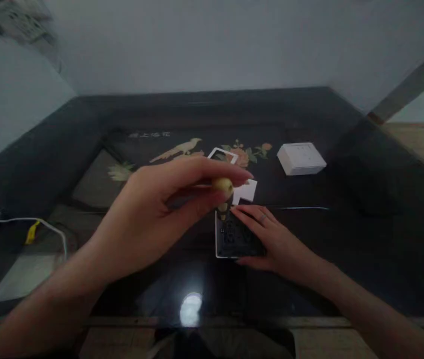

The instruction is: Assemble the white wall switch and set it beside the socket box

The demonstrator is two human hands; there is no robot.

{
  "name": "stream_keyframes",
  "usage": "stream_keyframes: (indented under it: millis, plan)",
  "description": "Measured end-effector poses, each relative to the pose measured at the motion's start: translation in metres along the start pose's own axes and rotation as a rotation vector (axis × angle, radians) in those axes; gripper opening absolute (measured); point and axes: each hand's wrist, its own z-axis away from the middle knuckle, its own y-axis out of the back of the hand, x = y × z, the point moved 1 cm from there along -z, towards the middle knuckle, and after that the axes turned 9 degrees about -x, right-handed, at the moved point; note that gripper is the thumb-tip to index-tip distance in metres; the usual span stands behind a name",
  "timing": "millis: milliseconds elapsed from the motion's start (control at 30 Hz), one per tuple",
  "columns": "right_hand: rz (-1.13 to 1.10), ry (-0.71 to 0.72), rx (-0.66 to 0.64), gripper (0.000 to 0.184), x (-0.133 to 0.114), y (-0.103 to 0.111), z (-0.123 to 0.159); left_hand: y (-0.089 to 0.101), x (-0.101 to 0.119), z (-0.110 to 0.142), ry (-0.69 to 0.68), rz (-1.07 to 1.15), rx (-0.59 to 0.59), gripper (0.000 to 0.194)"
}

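Note:
My left hand [159, 209] is raised over the dark table [365, 239], fingers pinched round the yellowish handle of a small screwdriver [223, 188] that points down. Its tip meets a dark square switch module with a white rim [229, 239] lying flat on the table. My right hand [268, 239] rests on the right side of that module, fingers laid flat on it and pressing it down; a ring shows on one finger. Just behind lie a small white plate [247, 191] and a white frame [223, 155].
A white boxed switch [301, 158] sits at the back right. A painted bird and flowers [182, 148] decorate the tabletop. A white cable with a yellow tag [32, 230] runs at the left. A lamp's glare [190, 308] shines near the front edge.

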Motion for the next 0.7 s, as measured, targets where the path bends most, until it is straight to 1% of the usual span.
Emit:
stream_keyframes:
  millis: [67,133,200,267,333,400,467,533,600,700]
  plan:
    - [-0.002,0.004,0.000,0.086,0.002,0.002,0.002,-0.003,-0.001,-0.002,-0.071,-0.023,0.077,0.017]
    - [-0.004,0.004,0.000,0.085,0.003,0.003,0.004,-0.007,-0.003,-0.004,-0.110,-0.042,0.150,0.014]
    - [-0.007,-0.001,0.000,0.086,0.003,0.003,0.005,-0.009,-0.006,-0.004,-0.118,-0.067,0.232,0.015]
    - [-0.010,-0.011,-0.004,0.087,0.003,0.003,0.005,-0.011,-0.008,-0.004,-0.103,-0.032,0.267,0.018]
    - [-0.012,-0.020,-0.009,0.087,0.003,0.003,0.004,-0.011,-0.008,-0.003,-0.094,0.052,0.241,0.023]
    - [-0.012,-0.020,-0.012,0.087,0.002,0.002,0.003,-0.009,-0.006,-0.002,-0.076,0.104,0.159,0.024]
    - [-0.013,-0.018,-0.013,0.087,0.002,0.002,0.003,-0.008,-0.004,-0.002,-0.047,0.101,0.065,0.022]
    - [-0.017,-0.020,-0.014,0.087,0.003,0.003,0.003,-0.008,-0.003,-0.002,-0.032,0.101,0.015,0.023]
    - [-0.019,-0.025,-0.010,0.087,0.003,0.003,0.003,-0.009,-0.005,-0.004,-0.044,0.092,0.043,0.019]
    - [-0.030,-0.028,-0.010,0.087,0.003,0.003,0.003,-0.012,-0.010,-0.006,-0.089,0.016,0.180,0.013]
